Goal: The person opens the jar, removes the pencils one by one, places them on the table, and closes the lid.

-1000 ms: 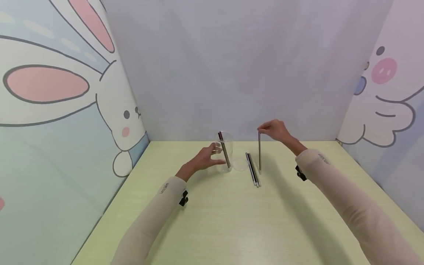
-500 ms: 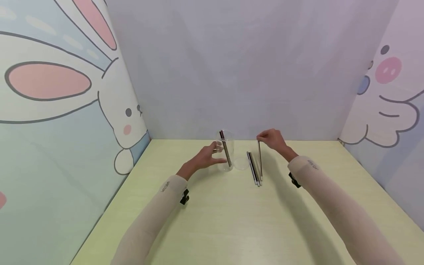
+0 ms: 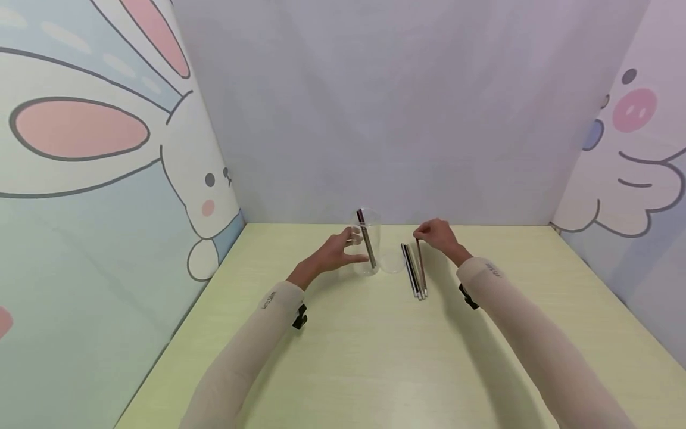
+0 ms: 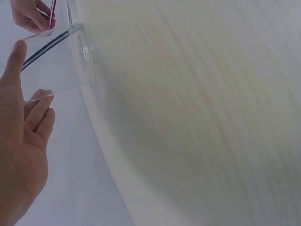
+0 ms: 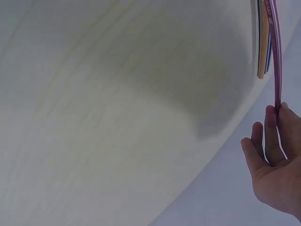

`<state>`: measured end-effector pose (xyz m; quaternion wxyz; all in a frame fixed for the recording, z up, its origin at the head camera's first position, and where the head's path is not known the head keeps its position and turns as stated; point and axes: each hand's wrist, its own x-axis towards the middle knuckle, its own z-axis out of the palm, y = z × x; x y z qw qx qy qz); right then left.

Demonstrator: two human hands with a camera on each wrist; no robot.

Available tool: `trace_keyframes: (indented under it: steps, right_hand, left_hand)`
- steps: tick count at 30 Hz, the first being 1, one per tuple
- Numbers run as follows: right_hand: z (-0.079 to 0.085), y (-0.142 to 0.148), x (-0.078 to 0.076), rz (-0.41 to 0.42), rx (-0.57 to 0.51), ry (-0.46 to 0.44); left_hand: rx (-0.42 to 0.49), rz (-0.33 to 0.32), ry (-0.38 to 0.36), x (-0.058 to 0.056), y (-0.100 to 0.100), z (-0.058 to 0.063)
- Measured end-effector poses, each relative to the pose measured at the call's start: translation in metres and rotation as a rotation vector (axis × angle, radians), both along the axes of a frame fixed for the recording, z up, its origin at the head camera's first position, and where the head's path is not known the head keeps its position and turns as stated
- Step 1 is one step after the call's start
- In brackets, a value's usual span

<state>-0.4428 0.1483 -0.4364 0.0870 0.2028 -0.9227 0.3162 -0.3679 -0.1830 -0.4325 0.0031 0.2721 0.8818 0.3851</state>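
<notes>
My left hand holds a clear cup at its side, thumb and fingers around the wall. Inside the cup two dark pencils lean at a slant. In the left wrist view the cup sits between the thumb and fingers. My right hand pinches the upper end of a dark red pencil, which slopes down toward the table. Its white-tipped lower end is beside several pencils lying on the table. An orange one shows among these in the right wrist view.
A clear round lid lies between the cup and the loose pencils. The pale wood-grain table meets a plain grey back wall. Cartoon-printed panels stand at both sides.
My right hand has come down, and the red pencil has gone from upright to slanted, its lower end now beside the loose pencils. The left hand keeps hold of the cup.
</notes>
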Motion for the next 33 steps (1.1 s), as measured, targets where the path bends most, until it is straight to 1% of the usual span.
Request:
trace_keyframes:
  steps: [4,9,13,17,18,21,24,25,29,33]
  right_hand:
    - [-0.005,-0.005,0.001,-0.008,0.019,-0.01]
    - [-0.005,-0.011,0.007,-0.015,0.023,-0.029]
    - [-0.01,-0.013,0.006,-0.005,0.032,-0.037]
    - [-0.018,-0.01,0.001,0.035,0.019,-0.001]
    - [-0.019,-0.009,-0.001,0.052,0.011,0.025]
    - [-0.021,-0.009,-0.002,0.068,-0.004,0.045]
    - [-0.023,-0.012,-0.003,0.06,0.006,0.036]
    - [-0.023,-0.014,-0.002,0.047,0.017,0.02]
    - [-0.024,-0.02,-0.001,0.008,0.052,0.007]
    - [-0.025,-0.023,0.001,-0.009,0.059,-0.001]
  left_hand:
    - [-0.017,0.005,0.007,-0.001,0.0,0.0]
    - [-0.019,0.005,0.008,0.0,0.0,0.0]
    - [-0.02,-0.001,0.005,0.001,0.001,0.001]
    - [-0.013,-0.001,-0.002,0.003,0.001,0.003]
    - [-0.015,0.001,-0.002,0.003,0.002,0.003]
    - [-0.03,0.009,0.002,0.003,0.002,0.003]
    - [-0.041,0.015,0.01,0.002,0.002,0.003]
    - [-0.045,0.016,0.012,0.001,0.003,0.002]
    - [-0.048,0.016,0.015,0.0,0.003,0.001]
    - [-0.045,0.016,0.011,0.0,0.002,0.0]
